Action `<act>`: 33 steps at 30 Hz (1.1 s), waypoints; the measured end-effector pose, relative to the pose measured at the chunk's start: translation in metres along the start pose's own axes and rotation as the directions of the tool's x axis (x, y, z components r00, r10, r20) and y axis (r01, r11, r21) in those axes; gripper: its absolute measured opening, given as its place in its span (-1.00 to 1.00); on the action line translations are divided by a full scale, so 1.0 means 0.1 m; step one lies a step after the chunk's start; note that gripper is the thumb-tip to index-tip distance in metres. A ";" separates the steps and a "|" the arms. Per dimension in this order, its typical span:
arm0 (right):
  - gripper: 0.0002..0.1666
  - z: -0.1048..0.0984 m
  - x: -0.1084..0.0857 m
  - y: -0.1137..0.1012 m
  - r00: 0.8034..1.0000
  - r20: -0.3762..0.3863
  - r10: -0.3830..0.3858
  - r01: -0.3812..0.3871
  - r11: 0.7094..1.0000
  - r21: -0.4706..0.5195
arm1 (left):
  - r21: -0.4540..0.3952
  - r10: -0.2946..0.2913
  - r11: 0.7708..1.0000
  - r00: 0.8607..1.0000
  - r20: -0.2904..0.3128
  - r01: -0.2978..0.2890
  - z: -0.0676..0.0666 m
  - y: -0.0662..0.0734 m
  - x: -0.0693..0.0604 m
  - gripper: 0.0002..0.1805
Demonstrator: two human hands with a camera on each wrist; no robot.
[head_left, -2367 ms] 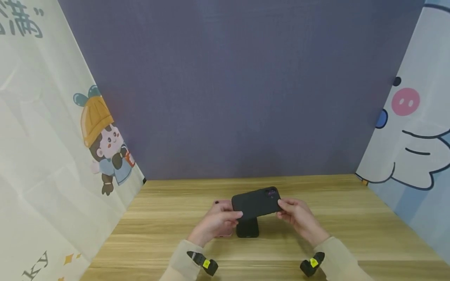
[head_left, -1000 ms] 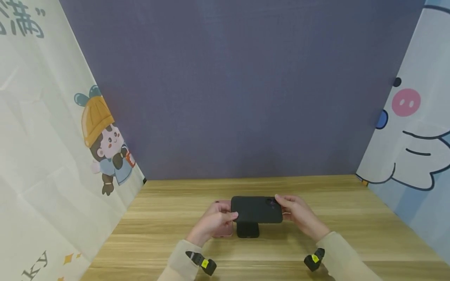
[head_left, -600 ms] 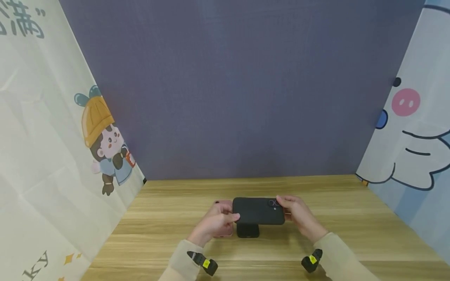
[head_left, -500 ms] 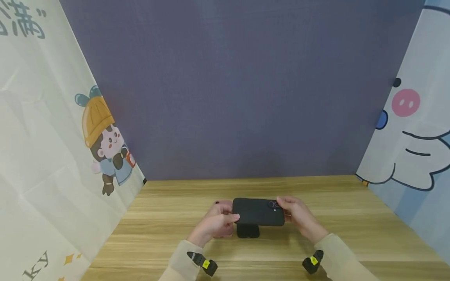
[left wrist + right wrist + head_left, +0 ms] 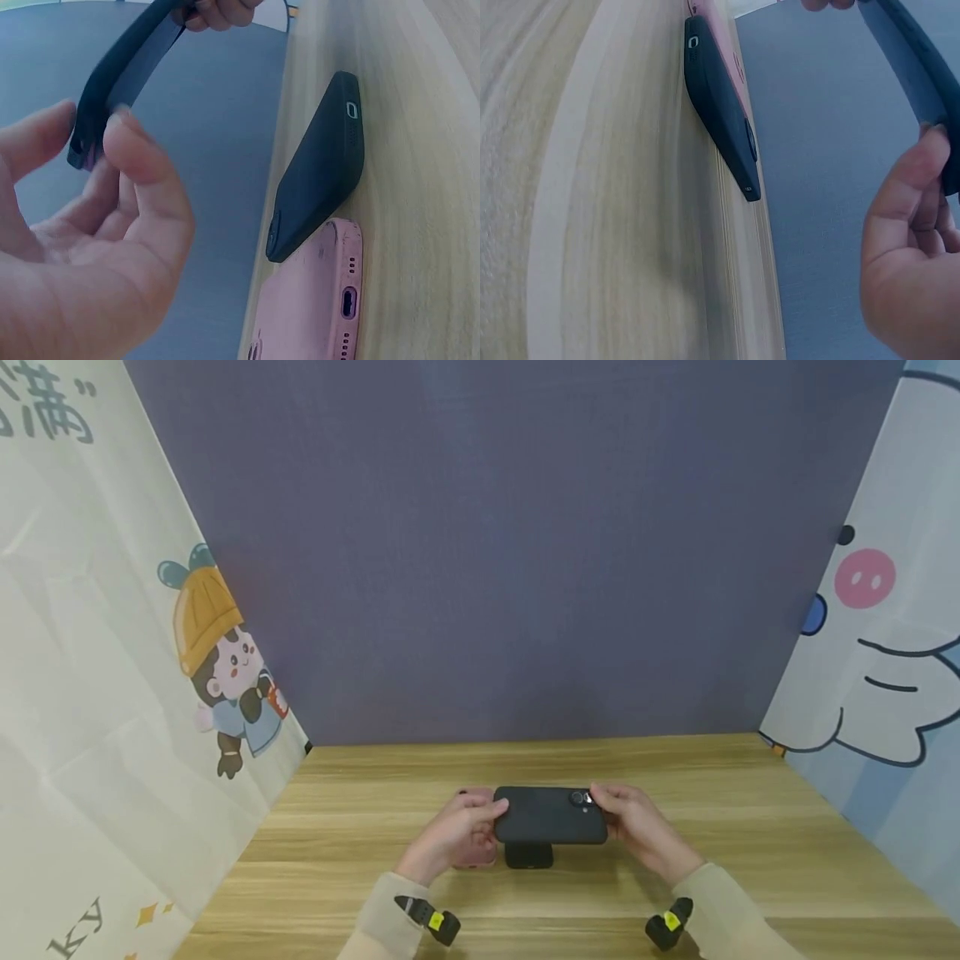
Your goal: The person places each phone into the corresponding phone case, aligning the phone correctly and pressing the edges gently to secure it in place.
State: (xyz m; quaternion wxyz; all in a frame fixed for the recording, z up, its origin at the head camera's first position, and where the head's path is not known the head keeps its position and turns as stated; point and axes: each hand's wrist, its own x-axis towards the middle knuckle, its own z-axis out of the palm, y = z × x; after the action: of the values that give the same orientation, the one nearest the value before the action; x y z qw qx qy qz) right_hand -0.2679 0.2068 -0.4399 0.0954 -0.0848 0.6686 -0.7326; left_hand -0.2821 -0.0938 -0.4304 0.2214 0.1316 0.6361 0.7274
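A phone in a black case [image 5: 543, 816] is held sideways above the table, its camera back facing the head view. My left hand [image 5: 453, 835] pinches its left end between thumb and fingers. At the camera end, my right hand [image 5: 641, 827] grips it with the thumb near the lenses. The left wrist view shows the edge of the case [image 5: 120, 71] and part of the greyish front. Below it, a second black phone [image 5: 319, 165] lies on the table, partly hidden in the head view. A pink phone [image 5: 300, 292] lies beside that one, partly behind my left hand.
The wooden table [image 5: 360, 827] runs back to a grey-blue panel [image 5: 525, 568]. Printed cloths stand on both sides, a white one [image 5: 97, 693] on the left and a pale blue one [image 5: 907, 693] on the right. Each wrist wears a black strap.
The held phone was tilted with its camera end higher, then came level and slightly lower. My left thumb has moved up along the phone's end. The two phones on the table have stayed put.
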 end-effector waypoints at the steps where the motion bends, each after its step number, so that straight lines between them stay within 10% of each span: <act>1: -0.63 0.00 0.00 0.00 1.000 0.010 -0.003 0.003 1.000 0.001 | -0.009 0.001 1.000 1.000 -0.002 -0.001 0.00 0.00 0.01 -0.77; 33: -0.61 0.05 -0.04 -0.04 0.992 0.121 0.020 -0.026 0.998 0.051 | -0.081 0.107 0.989 0.969 -0.223 -0.127 0.10 0.01 0.02 -0.84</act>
State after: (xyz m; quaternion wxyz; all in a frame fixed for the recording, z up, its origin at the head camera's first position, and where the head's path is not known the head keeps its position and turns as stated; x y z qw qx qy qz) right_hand -0.2633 0.2032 -0.4357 0.1463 -0.1185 0.6432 -0.7422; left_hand -0.2792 -0.0843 -0.4280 0.1129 0.0778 0.6124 0.7786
